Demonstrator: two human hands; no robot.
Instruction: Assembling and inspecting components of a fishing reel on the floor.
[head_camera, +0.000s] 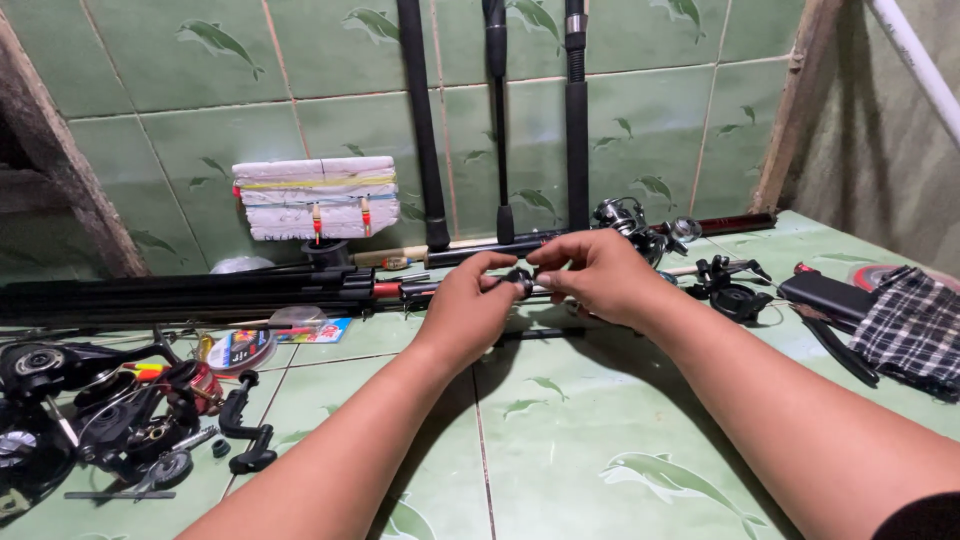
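Observation:
Both of my hands meet over the green tiled floor (560, 440), pinching a small black reel part (521, 281) between their fingertips. My left hand (470, 305) grips it from the left with thumb and fingers. On the right side my right hand (600, 275) holds it, fingers curled over the top. A thin black rod section (540, 333) lies on the floor just under the hands. Behind my right hand sits a silver and black fishing reel (630, 222).
Three dark rods (575, 130) lean on the tiled wall. A bundle of black rods (180, 290) lies at left. Dismantled reels and parts (110, 410) crowd the near left. A white foam block with floats (315, 198), a line spool (240, 350), a black reel piece (735, 295) and checked cloth (915, 325) surround the spot.

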